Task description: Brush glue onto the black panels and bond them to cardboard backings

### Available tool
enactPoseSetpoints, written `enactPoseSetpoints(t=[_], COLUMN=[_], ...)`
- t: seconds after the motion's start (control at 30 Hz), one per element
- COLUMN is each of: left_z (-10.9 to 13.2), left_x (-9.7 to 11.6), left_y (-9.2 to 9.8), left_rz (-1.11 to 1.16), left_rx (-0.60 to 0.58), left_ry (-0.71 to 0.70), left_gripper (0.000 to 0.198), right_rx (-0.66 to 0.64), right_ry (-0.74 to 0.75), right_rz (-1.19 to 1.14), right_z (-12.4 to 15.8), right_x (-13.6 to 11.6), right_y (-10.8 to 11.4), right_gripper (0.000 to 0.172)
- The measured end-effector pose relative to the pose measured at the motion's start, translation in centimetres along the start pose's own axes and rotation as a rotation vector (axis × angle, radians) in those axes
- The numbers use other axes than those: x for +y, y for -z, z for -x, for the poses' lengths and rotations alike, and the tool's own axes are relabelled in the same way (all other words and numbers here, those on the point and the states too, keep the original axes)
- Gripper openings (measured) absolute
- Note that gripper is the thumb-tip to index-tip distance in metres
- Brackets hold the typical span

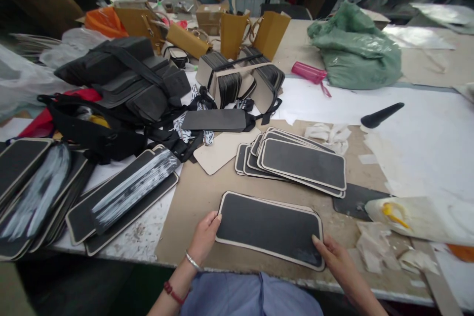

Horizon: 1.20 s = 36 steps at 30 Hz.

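Between my two hands lies a black rectangular panel [268,227] with rounded corners and a pale border, low over the brown board at the table's front. At least one similar panel shows beneath its far edge. My left hand [205,237] pinches the left end, and my right hand [329,254] grips the right end with the thumb on top. Just beyond is a stack of like panels [303,162], fanned unevenly. To the left, more panels [77,217] lie under a dark piece streaked with white [135,190]. A plain beige panel [218,155] rests behind.
Further left stands a pile of panels [17,163]. Black bundled pieces [126,74], mustard bags [233,34] and a green sack [355,49] fill the back. At right are a white container [414,212], crumpled cloth [374,247] and a black pointed tool [381,116]. Another person stands across the table.
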<state>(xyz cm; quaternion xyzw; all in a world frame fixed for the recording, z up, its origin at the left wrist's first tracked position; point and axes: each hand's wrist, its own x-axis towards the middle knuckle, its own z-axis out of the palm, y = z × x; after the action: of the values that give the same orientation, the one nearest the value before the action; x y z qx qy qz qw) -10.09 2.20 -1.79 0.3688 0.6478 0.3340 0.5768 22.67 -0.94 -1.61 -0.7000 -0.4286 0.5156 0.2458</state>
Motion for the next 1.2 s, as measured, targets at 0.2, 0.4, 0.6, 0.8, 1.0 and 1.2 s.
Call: enactPoseSetpoints(t=[0.2,0.4,0.6,0.8,1.0,1.2], left_z=[0.4,-0.2,-0.1,0.2,0.3,-0.3], left_x=[0.6,-1.0,-1.2,-1.6,-2.3,-3.5], left_y=[-0.5,-1.2,-1.4,-0.9,-1.6,-2.3], left_rz=[0.093,0.267,0.329,0.361,0.376,0.369], left_rx=[-0.042,-0.029,0.010,-0.020,0.012,0.097], left_ry=[0.063,0.188,0.244,0.235,0.254,0.180], left_gripper=[0.035,0.041,0.046,0.041,0.035,0.025], right_rx=[-0.065,-0.162,-0.211,-0.224,-0.320,-0.221], right_ry=[-0.083,-0.292,-0.422,-0.236,-0.052,0.184], right_rz=[-0.241,-0.613,-0.770,-0.568,-0.373,-0.232], right_z=[0.7,1.4,2.1,4.0,5.0,3.2], right_x=[-0.7,-4.6,-9.9,-14.7,-19.9,-24.9], right_y=[0.7,0.7,1.0,1.0,1.3,1.3], right_gripper=[0.038,0.039,0.028,0.038,0.046,0.047])
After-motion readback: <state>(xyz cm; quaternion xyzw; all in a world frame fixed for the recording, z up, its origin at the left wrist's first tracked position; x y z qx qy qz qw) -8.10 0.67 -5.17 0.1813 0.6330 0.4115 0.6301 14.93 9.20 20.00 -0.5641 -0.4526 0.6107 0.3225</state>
